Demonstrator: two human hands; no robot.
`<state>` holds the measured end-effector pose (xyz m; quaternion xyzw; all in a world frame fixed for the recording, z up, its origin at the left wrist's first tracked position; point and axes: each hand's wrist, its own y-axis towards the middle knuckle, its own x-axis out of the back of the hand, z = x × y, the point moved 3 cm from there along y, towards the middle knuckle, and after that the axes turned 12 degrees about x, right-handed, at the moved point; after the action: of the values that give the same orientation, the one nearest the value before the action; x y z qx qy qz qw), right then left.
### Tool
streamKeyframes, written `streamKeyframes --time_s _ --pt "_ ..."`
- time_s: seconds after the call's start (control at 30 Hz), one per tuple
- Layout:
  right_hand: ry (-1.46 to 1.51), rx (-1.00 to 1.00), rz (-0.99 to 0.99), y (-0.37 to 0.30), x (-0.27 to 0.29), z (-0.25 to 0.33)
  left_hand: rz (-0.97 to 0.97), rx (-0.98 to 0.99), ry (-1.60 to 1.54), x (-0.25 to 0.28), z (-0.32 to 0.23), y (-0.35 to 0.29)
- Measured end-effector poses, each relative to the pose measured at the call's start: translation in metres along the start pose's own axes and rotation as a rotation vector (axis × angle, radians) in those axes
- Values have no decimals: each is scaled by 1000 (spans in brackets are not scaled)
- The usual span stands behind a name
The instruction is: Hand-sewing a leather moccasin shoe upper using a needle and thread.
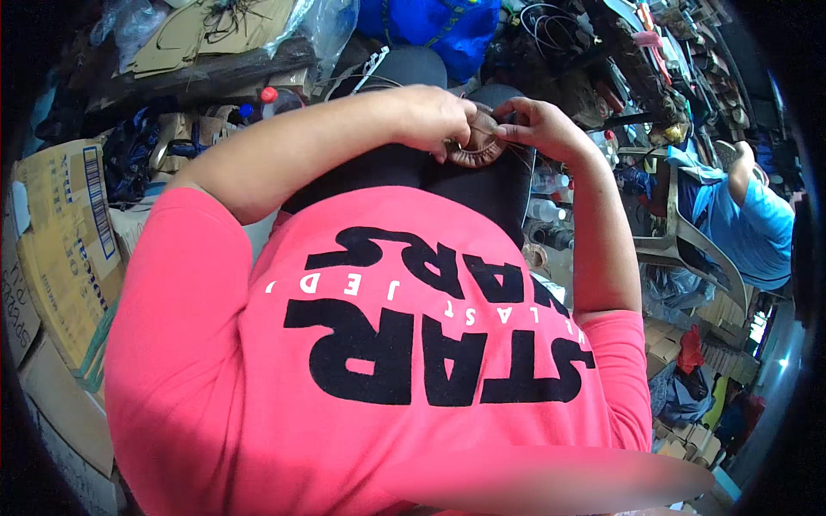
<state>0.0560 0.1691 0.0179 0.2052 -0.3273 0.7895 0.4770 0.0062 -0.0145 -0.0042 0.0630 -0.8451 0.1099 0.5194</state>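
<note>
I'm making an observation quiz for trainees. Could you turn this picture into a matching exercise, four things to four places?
Things:
1. Brown round piece
2. Shiny blue bundle
3. Cardboard box with yellowish tape
4. Pale plastic chair

Places:
A. Far left of the picture
B. By the person in blue, at the right
C. Between the left hand and the right hand
D. Top edge of the picture, near the middle

Pairs: 1-C, 2-D, 3-A, 4-B
</note>
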Motion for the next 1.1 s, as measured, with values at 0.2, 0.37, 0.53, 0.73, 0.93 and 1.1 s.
streamKeyframes --time_s 0.2,0.37,0.53,0.73,0.93,1.1 --pt "213 -30 41 2 -18 -6 -68 -34 22 -13 0 1" --pt "147 -123 -206 -21 -33 15 -101 54 135 -17 -4 -9" --pt "467 -185 -487 -54 -49 5 -313 80 242 -17 -10 -8" --pt "550 -199 -604 -60 -56 -29 -271 43 164 -25 -22 -1" --pt "412 -155 -441 -48 -42 -32 -151 55 173 -24 -24 0" --pt "189 -95 -371 -38 -42 -16 -279 22 181 -18 -18 -14"
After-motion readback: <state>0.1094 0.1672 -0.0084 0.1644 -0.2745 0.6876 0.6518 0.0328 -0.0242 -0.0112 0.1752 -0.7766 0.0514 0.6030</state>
